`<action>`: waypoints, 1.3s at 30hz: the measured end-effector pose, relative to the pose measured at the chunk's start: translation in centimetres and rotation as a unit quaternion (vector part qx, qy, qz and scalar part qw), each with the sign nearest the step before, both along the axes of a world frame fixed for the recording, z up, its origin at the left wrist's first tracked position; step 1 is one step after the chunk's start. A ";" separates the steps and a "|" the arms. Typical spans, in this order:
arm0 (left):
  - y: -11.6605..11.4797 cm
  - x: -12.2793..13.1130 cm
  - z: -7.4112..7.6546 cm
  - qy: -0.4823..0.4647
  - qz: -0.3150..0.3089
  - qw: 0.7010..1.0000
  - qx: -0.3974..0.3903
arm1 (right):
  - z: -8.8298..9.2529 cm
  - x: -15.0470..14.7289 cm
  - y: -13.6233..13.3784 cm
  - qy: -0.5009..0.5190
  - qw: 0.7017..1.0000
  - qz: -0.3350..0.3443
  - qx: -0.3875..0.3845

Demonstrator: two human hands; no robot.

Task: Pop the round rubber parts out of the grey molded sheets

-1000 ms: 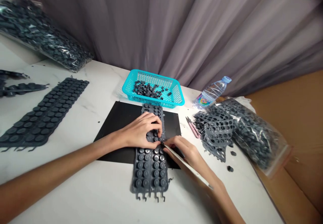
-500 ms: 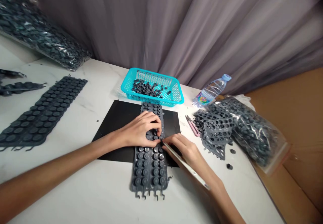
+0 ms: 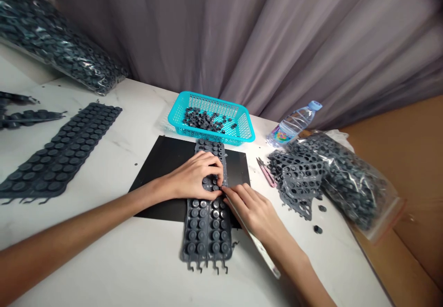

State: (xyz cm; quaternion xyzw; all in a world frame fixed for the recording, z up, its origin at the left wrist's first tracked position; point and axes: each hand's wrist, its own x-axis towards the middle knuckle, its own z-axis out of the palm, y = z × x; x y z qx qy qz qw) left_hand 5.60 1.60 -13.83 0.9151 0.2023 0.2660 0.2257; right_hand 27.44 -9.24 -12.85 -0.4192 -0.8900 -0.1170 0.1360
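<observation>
A dark grey rubber sheet point(image 3: 206, 236) with rows of round knobs lies lengthwise across a black mat point(image 3: 157, 168). My left hand point(image 3: 196, 175) rests on its middle, thumb and forefinger closed around a knob at the right edge. My right hand point(image 3: 254, 207) grips a long, thin, white-handled tool point(image 3: 265, 252), slanting from the sheet toward my forearm. The tool's tip meets the sheet close to my left fingertips; fingers partly hide it, so its exact kind is unclear.
Beyond the mat stands a turquoise basket point(image 3: 211, 140) with loose black rubber pieces. To the right are pink-handled snips point(image 3: 266, 173), punched-out sheets point(image 3: 299, 182), a water bottle point(image 3: 294, 122) and a filled plastic bag point(image 3: 360, 187). Another knobbed sheet point(image 3: 62, 152) and a large bag point(image 3: 62, 44) lie left.
The tool in my right hand has swung, its rear end moving lower and away from my wrist. My left hand stays on the same part of the sheet. The view has shifted slightly.
</observation>
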 end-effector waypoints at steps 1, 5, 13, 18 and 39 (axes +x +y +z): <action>0.0 0.0 0.0 -0.001 0.000 1.000 -0.003 | -0.1 -0.2 -0.1 0.000 1.000 -0.004 0.001; 0.1 0.0 -0.1 -0.002 -0.003 1.000 -0.012 | -0.3 -0.6 -0.3 0.078 0.992 -0.095 0.003; 0.4 -0.2 -0.4 -0.004 -0.019 1.000 -0.021 | 0.9 7.7 0.3 0.143 0.924 -0.349 0.062; 0.1 -0.3 0.3 -0.017 -0.019 0.999 -0.021 | 1.9 6.5 -0.5 0.275 0.908 -0.315 -0.022; -4.8 -0.5 0.0 0.043 0.021 0.998 -0.039 | 2.1 0.8 -2.4 0.245 0.942 0.010 -0.227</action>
